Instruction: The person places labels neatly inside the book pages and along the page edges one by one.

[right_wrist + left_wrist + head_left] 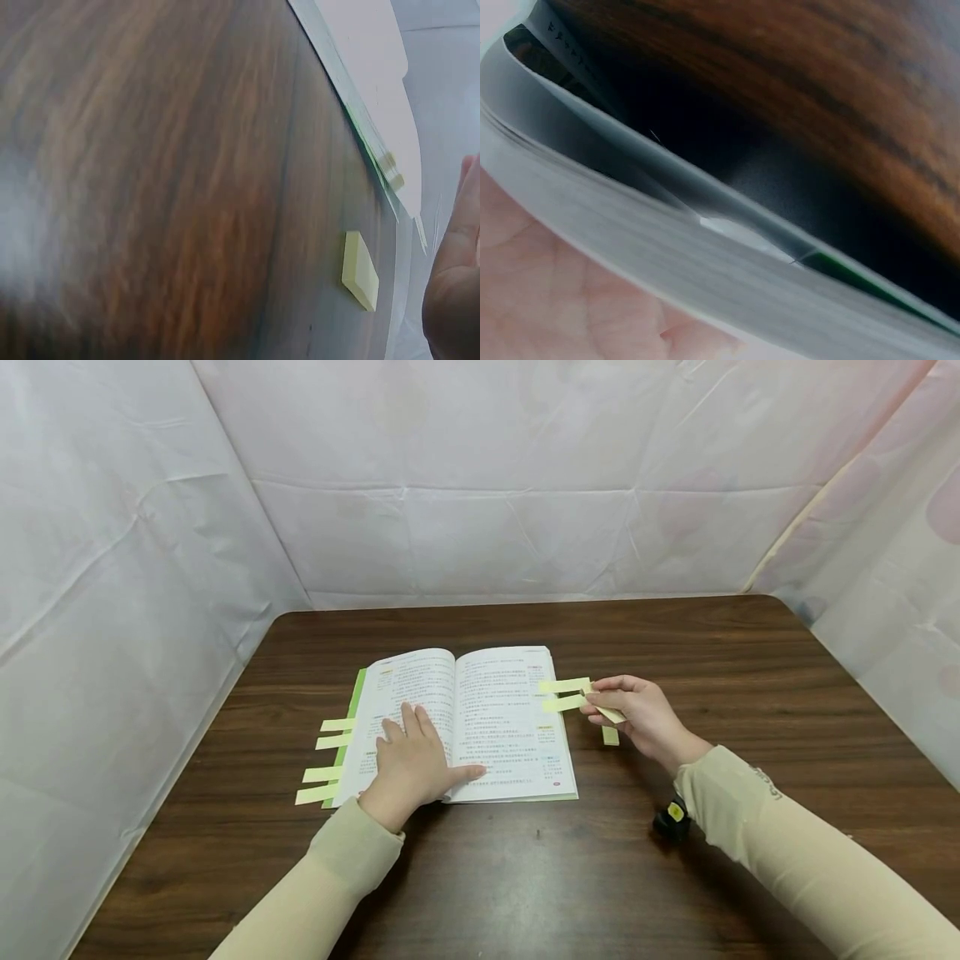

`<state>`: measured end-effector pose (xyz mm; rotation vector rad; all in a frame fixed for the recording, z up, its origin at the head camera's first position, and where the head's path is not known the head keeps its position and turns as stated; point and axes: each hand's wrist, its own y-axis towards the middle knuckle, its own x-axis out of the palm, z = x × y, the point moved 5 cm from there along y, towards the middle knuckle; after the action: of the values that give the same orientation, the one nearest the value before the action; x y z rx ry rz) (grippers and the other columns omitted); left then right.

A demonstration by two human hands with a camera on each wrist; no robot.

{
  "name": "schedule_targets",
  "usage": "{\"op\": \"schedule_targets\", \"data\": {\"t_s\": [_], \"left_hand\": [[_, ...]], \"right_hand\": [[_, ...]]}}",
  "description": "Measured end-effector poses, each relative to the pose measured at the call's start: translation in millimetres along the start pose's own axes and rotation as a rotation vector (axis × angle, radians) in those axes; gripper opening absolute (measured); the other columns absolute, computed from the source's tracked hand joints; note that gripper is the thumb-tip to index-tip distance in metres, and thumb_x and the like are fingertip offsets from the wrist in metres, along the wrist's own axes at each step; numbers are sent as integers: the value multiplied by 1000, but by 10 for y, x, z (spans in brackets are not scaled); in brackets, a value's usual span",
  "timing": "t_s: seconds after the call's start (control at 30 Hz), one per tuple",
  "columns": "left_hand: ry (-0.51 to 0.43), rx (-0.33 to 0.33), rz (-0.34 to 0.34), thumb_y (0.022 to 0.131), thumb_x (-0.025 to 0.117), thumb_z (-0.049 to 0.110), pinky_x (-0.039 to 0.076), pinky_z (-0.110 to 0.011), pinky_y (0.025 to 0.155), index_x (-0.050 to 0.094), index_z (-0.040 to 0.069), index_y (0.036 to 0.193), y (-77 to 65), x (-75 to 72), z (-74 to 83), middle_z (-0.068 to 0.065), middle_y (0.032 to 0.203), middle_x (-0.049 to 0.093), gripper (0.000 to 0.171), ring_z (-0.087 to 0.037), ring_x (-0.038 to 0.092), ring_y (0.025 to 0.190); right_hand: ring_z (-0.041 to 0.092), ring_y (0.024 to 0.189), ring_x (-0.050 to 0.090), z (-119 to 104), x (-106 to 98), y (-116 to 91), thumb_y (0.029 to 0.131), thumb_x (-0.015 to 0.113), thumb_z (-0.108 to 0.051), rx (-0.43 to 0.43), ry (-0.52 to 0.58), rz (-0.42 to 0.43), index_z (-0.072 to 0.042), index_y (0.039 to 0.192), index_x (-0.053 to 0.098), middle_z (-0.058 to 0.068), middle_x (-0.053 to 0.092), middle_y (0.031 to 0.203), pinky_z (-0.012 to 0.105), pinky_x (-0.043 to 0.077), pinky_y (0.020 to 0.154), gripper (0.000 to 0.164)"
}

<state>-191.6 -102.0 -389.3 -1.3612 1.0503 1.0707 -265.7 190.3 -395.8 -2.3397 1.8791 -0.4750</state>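
Observation:
An open book (495, 727) lies on the table, its printed pages facing up. My left hand (416, 760) rests across the left page and the gutter, fingers spread and thumb on the right page. Beyond the right page's outer edge, my right hand (637, 714) pinches a thin pad of yellow sticky notes (609, 714). Two yellow sticky tabs (564, 702) stick out from that edge, close to the right fingertips. On the table below this hand lies another small yellow pad (360, 271). The left wrist view shows the book's page edges (630, 217) from close up.
Several yellow tabs (318, 775) stick out past the book's left side, over its green cover edge. The dark wooden table (540, 877) ends at white sheeting (465, 485) at the back and sides. A black wrist device (671, 820) is under the right sleeve.

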Motion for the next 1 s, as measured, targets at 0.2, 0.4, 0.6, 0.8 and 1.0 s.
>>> {"op": "schedule_targets", "data": {"t_s": [0.2,0.4,0.6,0.8,1.0], "left_hand": [[0,-2,1,75,52,87,35,-63,108,15,-14,152,-1,0,0,-35,159,16,132,-60,27,139],[8,0,7,75,52,87,36,-63,108,16,-14,152,4,2,0,-35,158,17,132,-60,28,139],[3,0,8,74,52,87,35,-63,108,16,-14,152,9,7,-2,-35,159,17,132,-60,27,139],[-1,-4,-1,75,52,87,35,-63,109,15,-14,152,11,8,-3,-35,159,16,132,-60,26,139],[2,-4,-4,75,52,87,35,-63,109,15,-14,152,9,3,1,-35,159,16,132,-60,27,139]], "right_hand": [[8,72,72,25,50,13,94,64,-3,18,-54,5,-1,116,46,1,71,91,20,57,65,29],[9,72,72,31,95,18,92,67,-3,18,-53,-4,0,110,53,3,71,90,21,57,65,23],[10,73,71,31,131,12,92,66,-1,7,-74,-8,-3,96,65,3,70,91,21,57,67,6],[9,73,69,48,169,33,92,68,-3,28,-141,1,3,111,65,-1,70,93,21,57,71,21],[11,75,67,62,198,69,92,69,-8,34,-268,3,10,126,60,2,69,96,22,57,73,39]]}}
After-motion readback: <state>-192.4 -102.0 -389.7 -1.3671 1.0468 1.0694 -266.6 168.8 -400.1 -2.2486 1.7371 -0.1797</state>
